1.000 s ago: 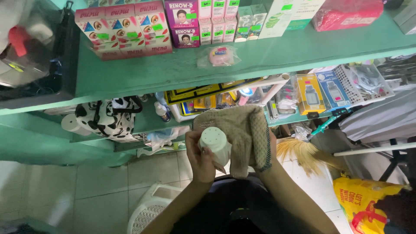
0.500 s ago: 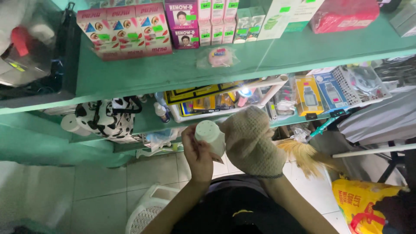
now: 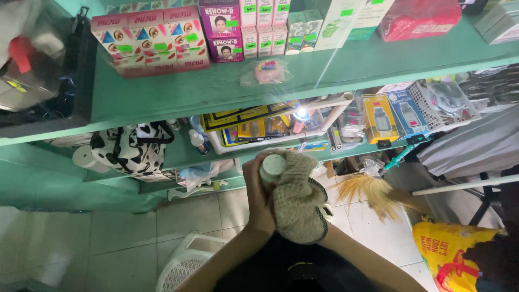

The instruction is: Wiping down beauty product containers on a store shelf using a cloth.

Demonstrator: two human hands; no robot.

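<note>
Hands meet close in front of you, below the near edge of the green shelf point(image 3: 216, 92). Your left hand point(image 3: 258, 197) has its fingers point(image 3: 252, 172) clenched around a small pale bottle point(image 3: 272, 167), holding it upright with its round top towards you. Your right hand point(image 3: 300, 203) is almost wholly hidden under a beige knitted cloth point(image 3: 297, 200), so you cannot tell how its fingers are set; the cloth wraps it and presses against the right side of the bottle.

Compared with a second ago, the cloth has changed shape: then it hung flat like a sheet behind the bottle, now it is bunched into a rounded wad around your right hand. The bottle has stayed in your left hand, at much the same spot.

Far on the shelf stand pink boxes point(image 3: 151, 35) to the left and a purple box point(image 3: 220, 27) beside them. A black-and-white patterned bag point(image 3: 127, 151) sits on the lower shelf at left, a straw broom point(image 3: 367, 192) lies right of your hands, and a white plastic basket point(image 3: 186, 265) stands on the tiled floor point(image 3: 108, 232) near you.
</note>
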